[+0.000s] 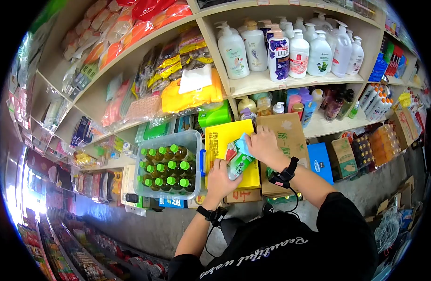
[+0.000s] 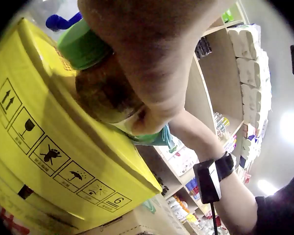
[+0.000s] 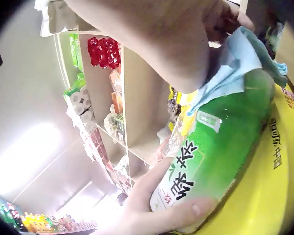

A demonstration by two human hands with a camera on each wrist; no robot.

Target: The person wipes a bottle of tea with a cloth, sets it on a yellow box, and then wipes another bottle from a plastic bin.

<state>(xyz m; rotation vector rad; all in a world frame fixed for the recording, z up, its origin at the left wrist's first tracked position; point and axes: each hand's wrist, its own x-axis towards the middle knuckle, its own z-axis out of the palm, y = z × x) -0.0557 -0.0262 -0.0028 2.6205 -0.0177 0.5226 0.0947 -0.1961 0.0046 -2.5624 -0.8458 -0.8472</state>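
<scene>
Wooden shop shelves [image 1: 253, 88] bearing pump bottles [image 1: 298, 56] curve behind the work; before them stands a yellow box [image 1: 232, 130], flanked on its left by a clear tub [image 1: 162, 137] of green-capped bottles [image 1: 172, 164] and on its right by a cardboard carton [image 1: 290, 124]. Over the yellow box I hold a green-labelled bottle [image 3: 230, 129], tilted well off upright; whether it touches the box I cannot tell. My left hand [image 1: 223, 180] grips it near the end with the green cap [image 2: 83, 46], thumb laid across the label in the right wrist view. My right hand [image 1: 266, 146] has its fingers curled over a blue cloth [image 3: 242, 58], bunched against the bottle's opposite end; some fingertips are hidden. I judge the step in hand to be wiping the bottle's surface. The next move, as I read it, calls for a steady left grip and light pressure as the cloth travels along the label, with the bottle turned to expose its far side.
</scene>
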